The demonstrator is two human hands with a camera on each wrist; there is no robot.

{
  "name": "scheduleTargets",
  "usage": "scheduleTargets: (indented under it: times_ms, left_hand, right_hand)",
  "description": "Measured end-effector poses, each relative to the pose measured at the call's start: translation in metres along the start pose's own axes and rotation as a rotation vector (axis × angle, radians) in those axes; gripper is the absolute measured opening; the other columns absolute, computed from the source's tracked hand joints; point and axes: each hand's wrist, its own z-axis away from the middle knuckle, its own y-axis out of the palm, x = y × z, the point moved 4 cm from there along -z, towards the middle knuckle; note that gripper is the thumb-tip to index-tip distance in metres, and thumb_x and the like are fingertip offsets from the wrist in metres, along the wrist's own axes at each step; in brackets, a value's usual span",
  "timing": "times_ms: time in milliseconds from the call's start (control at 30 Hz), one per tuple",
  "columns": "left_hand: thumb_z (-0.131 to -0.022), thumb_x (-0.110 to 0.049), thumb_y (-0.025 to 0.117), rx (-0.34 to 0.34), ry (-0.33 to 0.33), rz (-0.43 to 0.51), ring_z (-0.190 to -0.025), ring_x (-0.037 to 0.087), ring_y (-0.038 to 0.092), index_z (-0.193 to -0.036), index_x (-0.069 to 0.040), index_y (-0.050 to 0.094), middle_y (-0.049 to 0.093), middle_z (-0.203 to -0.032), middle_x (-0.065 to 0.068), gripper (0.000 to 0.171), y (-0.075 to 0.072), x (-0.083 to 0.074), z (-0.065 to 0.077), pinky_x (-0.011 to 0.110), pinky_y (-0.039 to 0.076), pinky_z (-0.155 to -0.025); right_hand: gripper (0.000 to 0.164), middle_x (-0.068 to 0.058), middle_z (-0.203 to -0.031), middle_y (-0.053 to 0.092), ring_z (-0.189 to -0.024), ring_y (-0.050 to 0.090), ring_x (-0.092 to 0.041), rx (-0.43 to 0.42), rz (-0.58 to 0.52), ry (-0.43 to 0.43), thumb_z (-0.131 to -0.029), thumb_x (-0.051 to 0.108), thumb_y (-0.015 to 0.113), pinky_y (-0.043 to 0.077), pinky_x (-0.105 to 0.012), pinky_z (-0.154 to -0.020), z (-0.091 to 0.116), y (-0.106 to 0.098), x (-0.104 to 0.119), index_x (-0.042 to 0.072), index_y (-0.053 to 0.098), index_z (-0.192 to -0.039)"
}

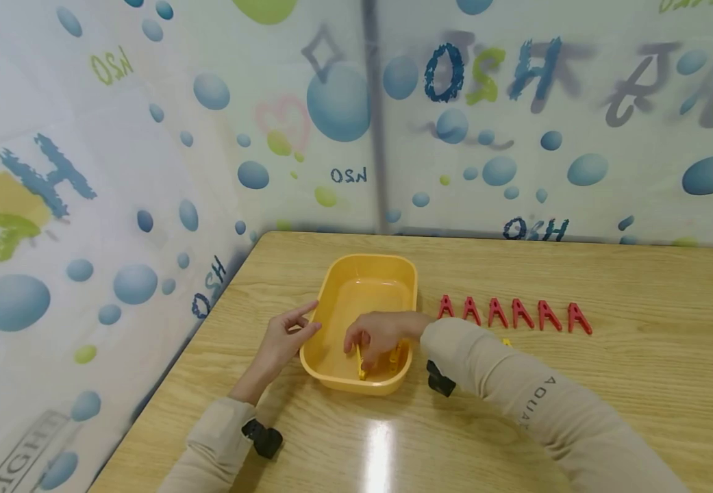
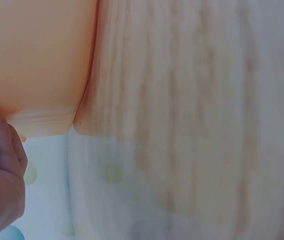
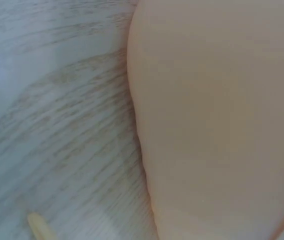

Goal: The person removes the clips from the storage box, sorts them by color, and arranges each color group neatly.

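A yellow plastic tray (image 1: 356, 291) rests on the wooden table. At its left side my left hand (image 1: 279, 342) holds the rim, the thumb lying over the edge; bent fingers (image 2: 4, 150) show by the outer wall in the left wrist view. My right hand (image 1: 381, 335) is inside the tray's near end, fingers curled downward around a yellow clip (image 1: 361, 366) that it pinches. Another yellow clip (image 1: 395, 357) lies beside the hand, partly covered. The right wrist view shows the tray's outer wall (image 3: 217, 110) and no fingers.
Several red A-shaped clips (image 1: 518, 313) stand in a row on the table (image 1: 640, 383) right of the tray. A yellow clip (image 1: 507, 342) shows partly behind my right sleeve, and a yellow tip (image 3: 40, 227) appears in the right wrist view. Patterned curtains (image 1: 473, 171) border the table.
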Motion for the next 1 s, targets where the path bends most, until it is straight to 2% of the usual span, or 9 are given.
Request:
scheduleTargets:
  times_ms: [200,367,467,600,800,1000]
  left_hand:
    - [-0.085,-0.010,0.060,-0.001,-0.002,-0.002,-0.068,0.021,0.059,-0.127,-0.005,0.049,0.052,-0.077,0.006,0.044,0.000,0.000,0.000,0.022,0.046,-0.045]
    - [-0.085,-0.011,0.060,-0.009,-0.004,-0.006,-0.069,0.022,0.059,-0.126,-0.006,0.050,0.053,-0.077,0.007,0.043,0.000,0.000,0.000,0.022,0.045,-0.044]
    - [-0.084,-0.011,0.060,-0.011,-0.006,-0.009,-0.068,0.022,0.058,-0.126,-0.006,0.050,0.053,-0.077,0.006,0.043,0.001,0.000,0.000,0.022,0.044,-0.044]
    - [-0.085,-0.010,0.060,-0.010,-0.008,-0.006,-0.066,0.020,0.058,-0.126,-0.006,0.050,0.053,-0.077,0.006,0.043,0.001,0.000,0.000,0.021,0.044,-0.043]
    - [-0.085,-0.011,0.059,-0.002,-0.007,-0.007,-0.066,0.019,0.058,-0.127,-0.006,0.049,0.052,-0.078,0.007,0.043,0.001,-0.001,0.000,0.022,0.046,-0.045]
    - [-0.085,-0.012,0.060,0.005,-0.002,-0.005,-0.065,0.020,0.057,-0.127,-0.006,0.049,0.052,-0.078,0.007,0.044,0.001,0.000,0.000,0.022,0.046,-0.046]
  right_hand:
    - [0.027,0.002,-0.083,0.056,-0.068,0.045,-0.007,0.024,-0.027,-0.015,-0.071,-0.002,0.069,0.040,-0.018,-0.061,0.002,0.001,0.002,0.008,0.065,-0.096]
    - [0.023,0.003,-0.080,0.055,-0.070,0.045,-0.005,0.005,0.037,-0.044,-0.070,-0.004,0.068,0.040,-0.016,-0.064,0.001,0.001,0.001,0.006,0.066,-0.091]
    - [0.022,0.004,-0.080,0.054,-0.073,0.045,-0.006,-0.013,0.041,-0.020,-0.070,-0.004,0.069,0.040,-0.017,-0.066,0.001,0.001,0.000,0.008,0.065,-0.088]
    - [0.020,0.002,-0.081,0.053,-0.073,0.045,-0.009,-0.048,0.053,-0.001,-0.072,0.001,0.069,0.040,-0.019,-0.065,0.001,-0.001,-0.001,0.012,0.063,-0.087]
    - [0.018,-0.001,-0.087,0.053,-0.080,0.047,-0.013,-0.136,0.104,-0.065,-0.074,0.010,0.070,0.040,-0.021,-0.072,0.005,-0.008,0.001,0.011,0.062,-0.090]
    - [0.020,-0.003,-0.094,0.054,-0.089,0.050,-0.020,-0.199,0.084,-0.099,-0.076,0.011,0.070,0.041,-0.024,-0.078,0.011,-0.019,0.003,0.010,0.061,-0.094]
